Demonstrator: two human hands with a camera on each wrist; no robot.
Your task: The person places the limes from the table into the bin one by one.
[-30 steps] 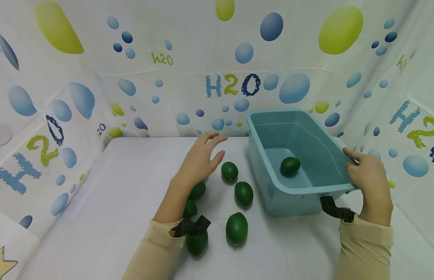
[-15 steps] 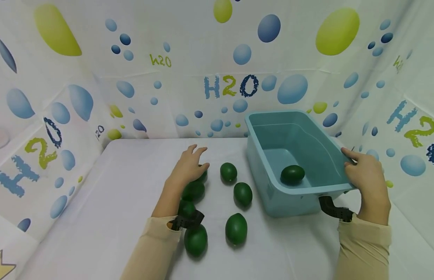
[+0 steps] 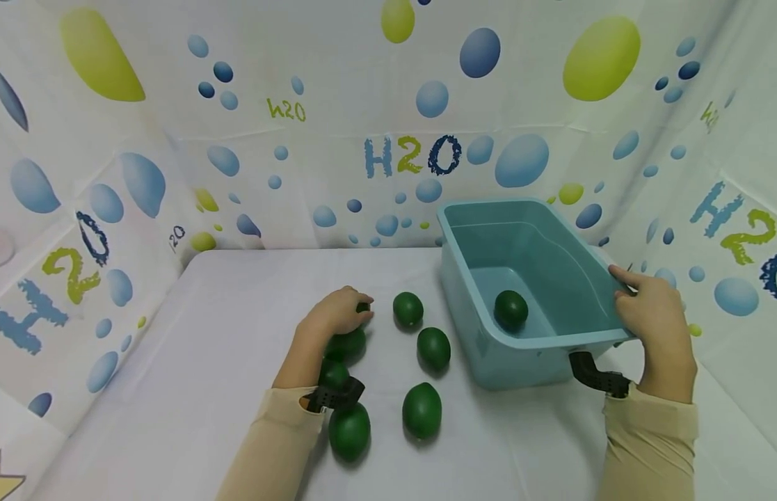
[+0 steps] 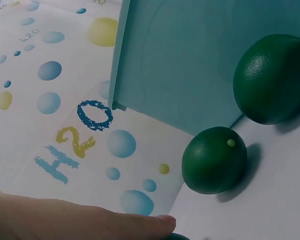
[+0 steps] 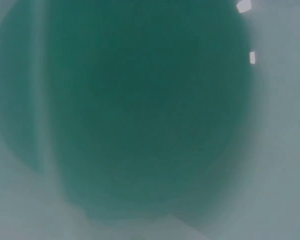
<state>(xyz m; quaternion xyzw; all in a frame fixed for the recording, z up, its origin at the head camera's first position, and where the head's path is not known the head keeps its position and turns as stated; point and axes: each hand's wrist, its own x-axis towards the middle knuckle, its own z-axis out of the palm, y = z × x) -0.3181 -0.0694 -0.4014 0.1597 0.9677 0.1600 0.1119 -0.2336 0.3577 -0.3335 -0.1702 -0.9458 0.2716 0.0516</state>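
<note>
My left hand [image 3: 335, 313] grips a dark green lime [image 3: 363, 307], its fingers curled over the fruit and mostly hiding it. In the left wrist view, a finger [image 4: 90, 217] lies along the lower edge. More limes sit under and beside that forearm, among them a lime [image 3: 346, 344] by the palm and a lime [image 3: 349, 431] near the wrist. My right hand [image 3: 654, 316] holds the right rim of a light blue plastic bin [image 3: 463, 278]. Inside the bin, near its front, rests one lime [image 3: 510, 310]. Only blurred teal-green fills the right wrist view.
Between left hand and bin stand a lime [image 3: 407, 309], a lime [image 3: 434, 349] and, nearer me, a lime [image 3: 422, 411]. All are on a white tabletop [image 3: 206, 390]. A printed white curtain [image 3: 338, 160] encloses the back and sides.
My left hand has moved left and down, and its fingers have closed round a lime. The lime inside the bin has rolled about. The right hand keeps its place on the rim.
</note>
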